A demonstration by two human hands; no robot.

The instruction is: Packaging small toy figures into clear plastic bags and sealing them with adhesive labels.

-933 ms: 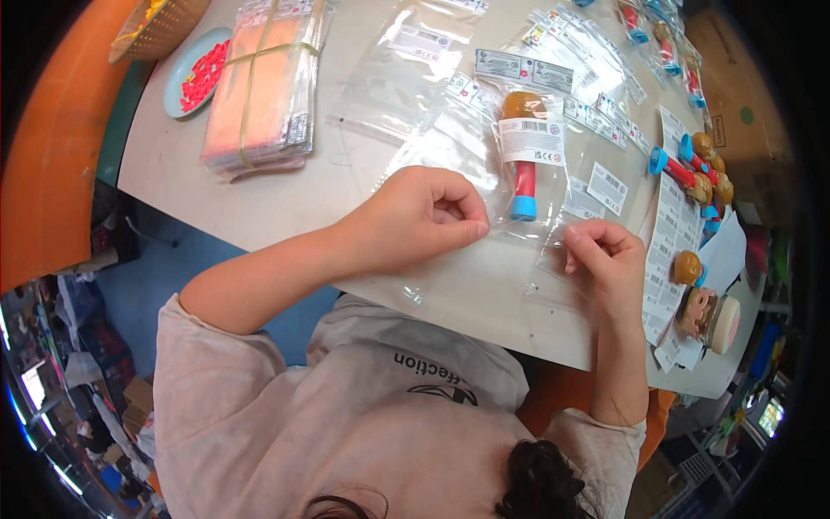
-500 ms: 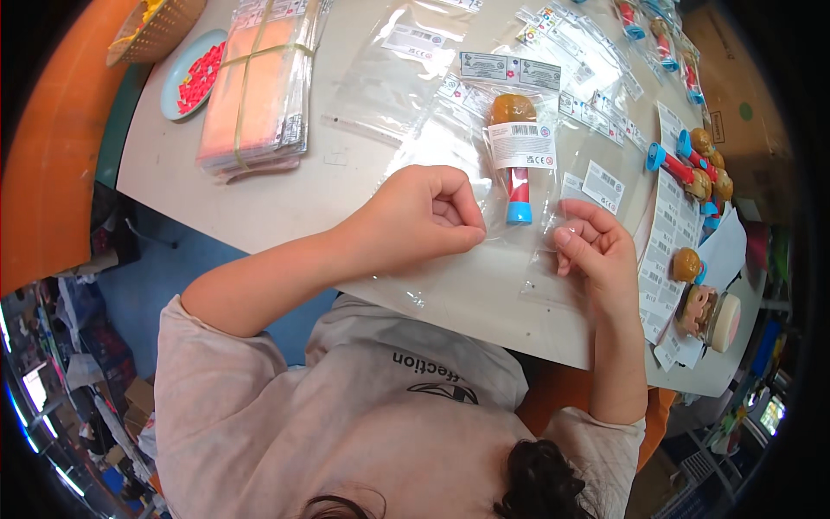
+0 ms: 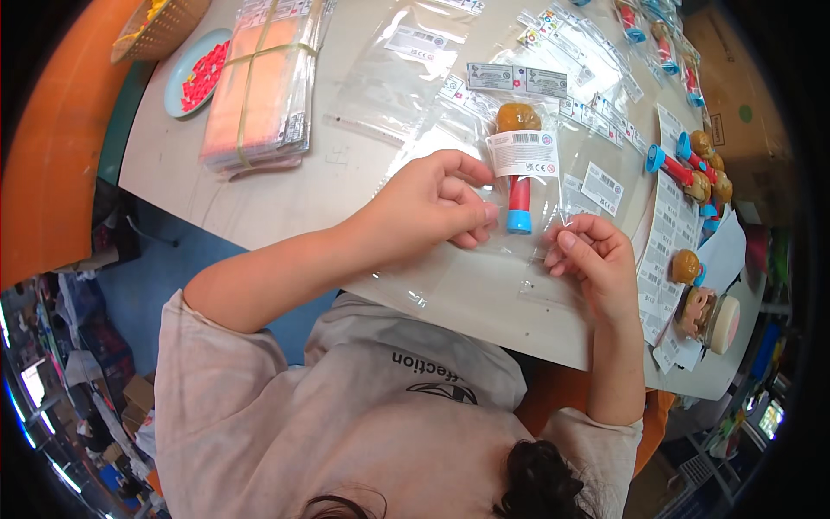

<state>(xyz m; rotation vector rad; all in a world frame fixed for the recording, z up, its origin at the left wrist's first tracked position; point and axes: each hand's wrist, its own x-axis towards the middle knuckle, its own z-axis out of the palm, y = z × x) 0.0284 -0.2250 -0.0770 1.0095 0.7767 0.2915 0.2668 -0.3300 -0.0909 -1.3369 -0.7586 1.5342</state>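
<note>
Pale worktable, crowded with packing stock. Landmark is the clear bag at its near edge, holding a toy with a brown round head, red stem and blue base, a white barcode label over its middle. Left hand is curled on the left side of that bag, fingertips pinched on the film next to the blue base. Right hand sits just right of and below the bag, thumb and forefinger closed on the open flap; whether an adhesive strip is between them I can't tell, film is too clear to read. Left of the bag, well apart: a banded stack of bags, and beyond it a blue dish of red pieces. Right of the bag: sheets of barcode labels and loose toys of the same kind. Judgement: the step is closing the bag mouth. To do it well, keep the left hand pinning the toy so the film stays taut, fold the flap square to the bag edges, press from one side across to push air out, avoid creasing the label.
</note>
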